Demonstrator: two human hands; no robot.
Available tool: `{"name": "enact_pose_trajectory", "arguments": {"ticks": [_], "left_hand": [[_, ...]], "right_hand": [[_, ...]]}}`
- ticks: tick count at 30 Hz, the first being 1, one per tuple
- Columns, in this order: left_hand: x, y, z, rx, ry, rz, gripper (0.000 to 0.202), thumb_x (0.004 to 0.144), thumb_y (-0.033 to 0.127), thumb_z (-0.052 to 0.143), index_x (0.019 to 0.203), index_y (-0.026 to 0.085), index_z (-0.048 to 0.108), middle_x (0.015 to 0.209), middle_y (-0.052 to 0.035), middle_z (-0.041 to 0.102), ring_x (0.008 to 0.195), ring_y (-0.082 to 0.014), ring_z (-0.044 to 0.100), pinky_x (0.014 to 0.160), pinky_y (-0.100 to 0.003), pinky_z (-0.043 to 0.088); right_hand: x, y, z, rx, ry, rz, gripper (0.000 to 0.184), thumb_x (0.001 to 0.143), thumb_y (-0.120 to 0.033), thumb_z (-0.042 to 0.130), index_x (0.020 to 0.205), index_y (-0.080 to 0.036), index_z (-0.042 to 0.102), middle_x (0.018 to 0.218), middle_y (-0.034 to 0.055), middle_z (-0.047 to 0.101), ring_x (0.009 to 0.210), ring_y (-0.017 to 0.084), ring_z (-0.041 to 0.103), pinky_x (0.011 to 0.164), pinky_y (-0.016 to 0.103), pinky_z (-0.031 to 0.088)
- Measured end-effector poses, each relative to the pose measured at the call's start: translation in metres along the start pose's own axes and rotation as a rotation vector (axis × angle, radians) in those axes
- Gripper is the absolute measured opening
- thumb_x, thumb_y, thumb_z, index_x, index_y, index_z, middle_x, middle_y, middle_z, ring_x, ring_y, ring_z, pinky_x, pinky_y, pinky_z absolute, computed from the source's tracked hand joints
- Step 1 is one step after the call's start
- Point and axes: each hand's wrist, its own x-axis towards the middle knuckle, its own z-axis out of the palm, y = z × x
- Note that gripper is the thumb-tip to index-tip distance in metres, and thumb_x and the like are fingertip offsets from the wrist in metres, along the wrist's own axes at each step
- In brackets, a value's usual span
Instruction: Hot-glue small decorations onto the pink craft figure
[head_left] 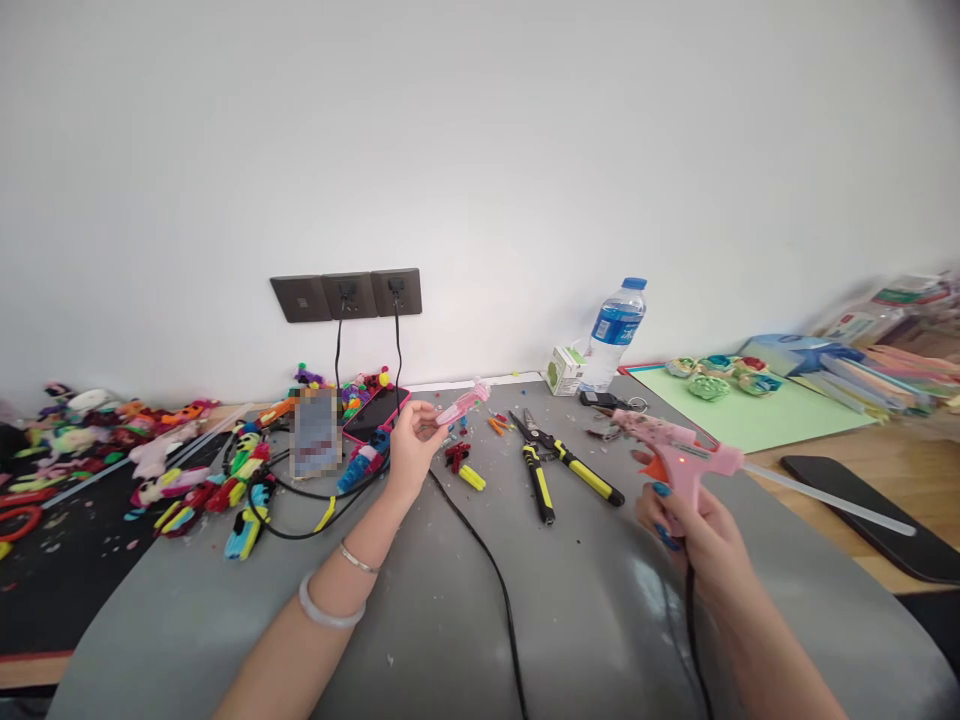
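Figures [232, 492]: well left of the pliers [543, 438] on the tabletop [420, 600]; several look finished.
Left hand [411, 445]: left of the pliers, fingers pinching the pink piece [459, 405].
Pink piece: raised above the tabletop, left of the pliers; probably unfinished, though whether it carries glue is too small to tell.
Red-yellow piece [471, 476]: near the pliers, on their left, lying loose.
Right hand [697, 540]: right of the pliers, fingers wrapped round the glue gun [679, 455]; trigger pressure cannot be told.
Glue gun: loaded with a stick [832, 495], red light lit, nozzle apart from the pink piece; gluing looks not underway.
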Motion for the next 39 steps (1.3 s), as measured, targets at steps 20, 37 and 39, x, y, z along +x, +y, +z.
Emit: {"name": "enact_pose_trajectory", "arguments": {"ticks": [20,37,39], "left_hand": [[-0.011,0.009,0.008,0.064,-0.070,0.000,0.031,0.065,0.020,0.082,0.089,0.024,0.063,0.087,-0.0028,0.069,0.084,-0.0189,0.067,0.080,-0.030,0.053],[-0.012,0.012,0.009,0.086,-0.068,-0.015,0.030,0.064,0.014,0.081,0.088,0.023,0.065,0.085,-0.0021,0.068,0.082,-0.0184,0.066,0.083,-0.030,0.052],[-0.012,0.011,0.009,0.096,-0.070,0.001,0.030,0.065,0.014,0.081,0.089,0.023,0.065,0.085,-0.0022,0.069,0.081,-0.0184,0.066,0.083,-0.030,0.052]], "right_hand": [[0.001,0.015,0.099,-0.194,-0.393,-0.180,0.046,0.091,-0.062,0.039,0.077,-0.020,0.052,0.048,-0.0022,0.048,0.045,0.014,0.040,0.049,0.028,0.031],[0.000,0.018,0.100,-0.236,-0.351,-0.187,0.041,0.092,-0.057,0.040,0.073,-0.021,0.046,0.049,-0.0024,0.047,0.046,0.013,0.039,0.048,0.027,0.031],[0.000,0.018,0.100,-0.231,-0.335,-0.183,0.040,0.092,-0.057,0.041,0.073,-0.022,0.046,0.049,-0.0024,0.047,0.046,0.013,0.038,0.048,0.027,0.031]]}}
